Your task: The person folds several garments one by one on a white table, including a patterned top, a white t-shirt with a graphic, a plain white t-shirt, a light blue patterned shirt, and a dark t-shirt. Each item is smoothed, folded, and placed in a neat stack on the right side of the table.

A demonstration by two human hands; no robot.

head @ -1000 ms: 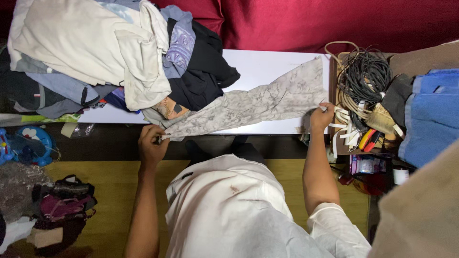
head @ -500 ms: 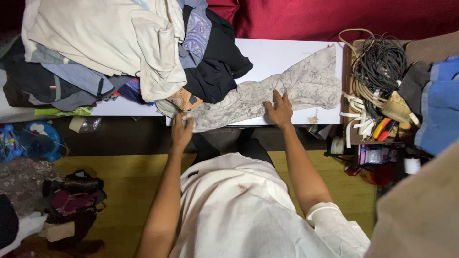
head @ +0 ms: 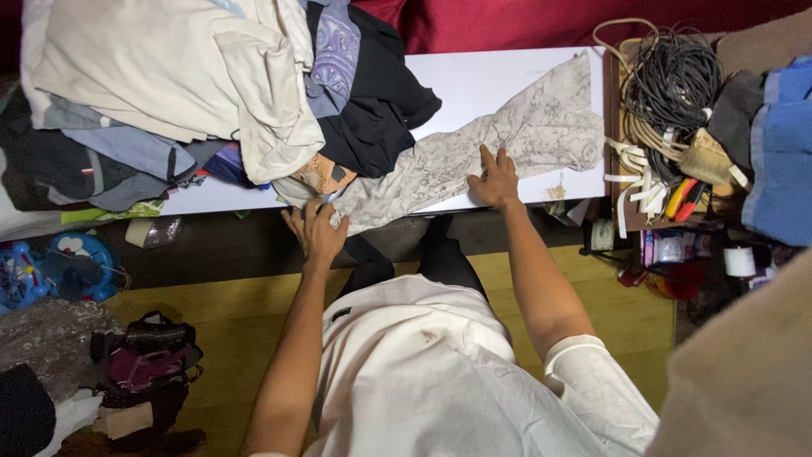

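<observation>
Upper left of frame: heap of mixed clothes (head: 211, 93) on the white bench (head: 491, 80). Lower centre-left: left hand (head: 315, 230) at the bench edge, fingers closed on the lower end of the grey patterned cloth (head: 491, 148). Centre: cloth lies spread diagonally toward upper right; right hand (head: 495, 178) flat on it, fingers extended, gripping nothing.
</observation>
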